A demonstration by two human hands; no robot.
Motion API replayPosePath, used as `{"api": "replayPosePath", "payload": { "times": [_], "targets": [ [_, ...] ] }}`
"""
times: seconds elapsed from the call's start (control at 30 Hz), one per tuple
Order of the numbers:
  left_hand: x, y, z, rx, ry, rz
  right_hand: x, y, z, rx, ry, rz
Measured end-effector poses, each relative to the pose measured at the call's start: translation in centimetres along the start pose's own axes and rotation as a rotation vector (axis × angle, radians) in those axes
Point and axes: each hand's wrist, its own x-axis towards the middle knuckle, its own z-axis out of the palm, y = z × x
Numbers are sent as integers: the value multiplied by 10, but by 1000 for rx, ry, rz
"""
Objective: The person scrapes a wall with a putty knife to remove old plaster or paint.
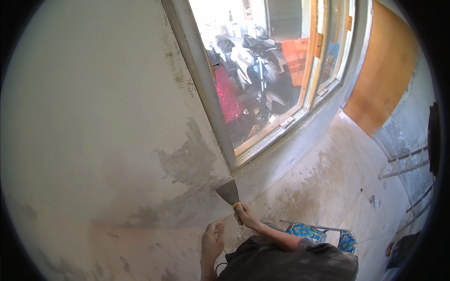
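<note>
My right hand (246,215) grips the yellow handle of a putty knife (228,192). Its wide metal blade lies against the plastered wall (93,117), just below the lower corner of the window frame (206,84). A darker grey patch of wet filler (187,164) spreads on the wall to the left of the blade. My left hand (212,241) rests against the wall lower down, fingers bent, with nothing in it.
Through the window a white motorcycle (255,61) stands outside. A blue patterned stool (307,231) sits on the dusty floor to my right. An orange board (384,70) leans on the far wall, and ladder rungs (405,164) show at the right.
</note>
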Motion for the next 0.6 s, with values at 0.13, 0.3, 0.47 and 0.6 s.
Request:
{"api": "replayPosePath", "payload": {
  "times": [0.13, 0.3, 0.47, 0.6],
  "targets": [
    [4, -4, -5, 215, -35, 25, 3, 23, -25, -44, -32, 33],
    [15, 25, -10, 285, 8, 52, 41, 49, -34, -271, -17, -87],
    [16, 33, 3, 252, 83, -22, 60, 42, -19, -351, 12, -92],
    [14, 30, 21, 172, 123, -170, 56, 50, -11, -319, 44, -105]
  ]
}}
